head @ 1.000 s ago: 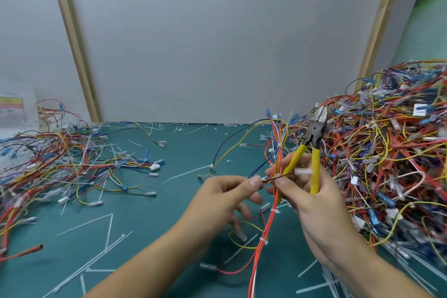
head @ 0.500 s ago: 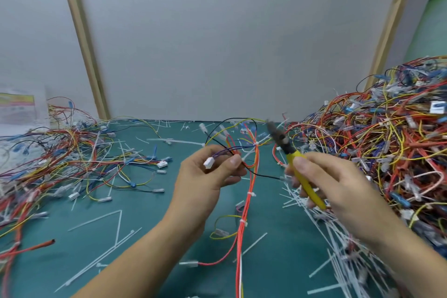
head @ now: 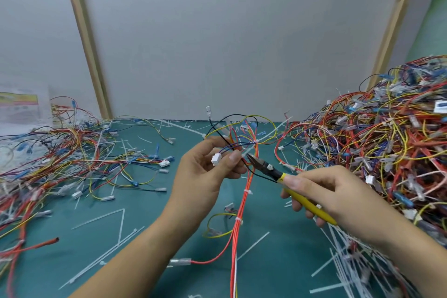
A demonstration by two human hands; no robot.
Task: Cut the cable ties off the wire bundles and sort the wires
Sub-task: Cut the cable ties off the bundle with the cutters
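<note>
A grey panelled wall with 2 wooden battens backs a teal-topped desk.

The step in hand looks like lining up a cut on 1 wire bundle. Its red and orange wires run from the desk's near edge up to the middle, where they fan into black, yellow and blue loops. The left hand holds the upper part, its thumb and fingers pinching the thin wires beside a white connector. The right hand is curled round the yellow handles of the side cutters, whose dark nose points at the wires just beside the left thumb tip. Whether the blades are parted is too small to tell. At least 3 white cable ties ring the bundle: 1 tie above the hands and 2 below, the upper tie and the lower tie.

The next move probably calls for sliding 1 blade under a tie alone, keeping wire insulation and the left fingertips out of the bite. The black wire draped across the cutter nose could get nipped.

Around this, a tall heap of tied wire bundles fills the desk's right side, likely awaiting cutting. A flatter spread of loose wires covers the left side, seemingly already sorted. Cut cable ties litter the near-left area, and more lie thick near the near-right corner, where they could snag the hanging bundle.
</note>
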